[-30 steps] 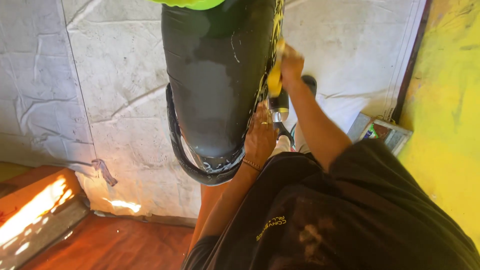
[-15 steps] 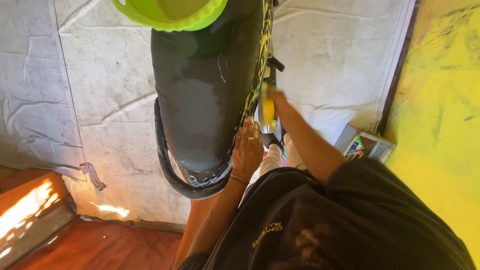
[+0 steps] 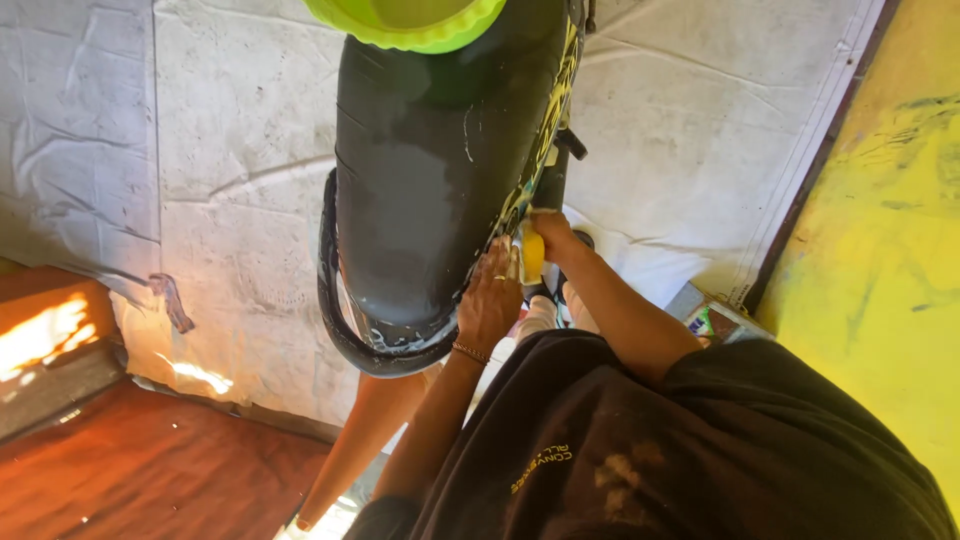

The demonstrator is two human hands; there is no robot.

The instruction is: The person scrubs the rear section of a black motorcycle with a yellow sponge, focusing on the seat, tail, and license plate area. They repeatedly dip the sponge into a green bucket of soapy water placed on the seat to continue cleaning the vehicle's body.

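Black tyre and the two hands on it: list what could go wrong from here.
1. The left hand lies flat against the black tyre beside the yellow tool in the right hand; a slip might catch the fingers.
2. The green basin sits atop the tyre; pushing might tip it.
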